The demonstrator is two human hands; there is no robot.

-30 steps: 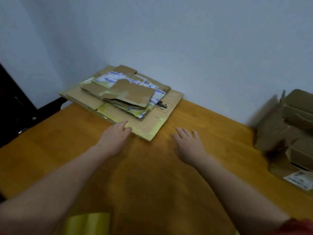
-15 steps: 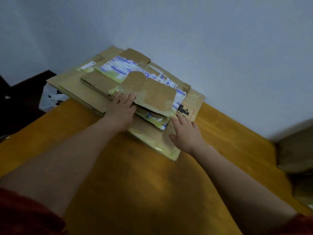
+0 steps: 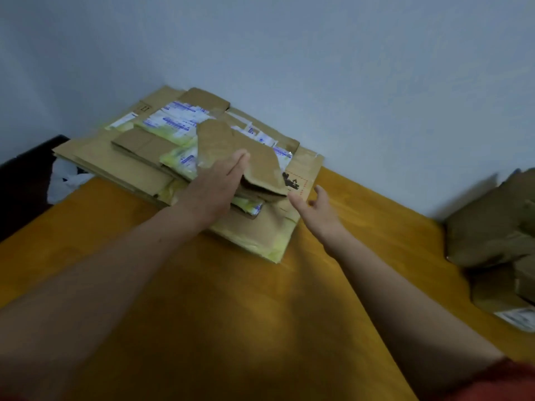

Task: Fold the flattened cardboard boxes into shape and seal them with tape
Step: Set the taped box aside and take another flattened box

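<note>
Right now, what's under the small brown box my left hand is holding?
Beneath the small brown box, a printed flat box on larger brown sheets; the left hand hides part.

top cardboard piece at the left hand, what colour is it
The top cardboard piece is plain brown, unprinted; head view shows it best.

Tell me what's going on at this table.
A person is starting on a stack of flattened cardboard boxes on the wooden table by the wall. The left hand has the small brown box on top tilted up off the stack, though its grip is hidden. The right hand hovers open beside it, touching nothing. No tape is visible.
</note>
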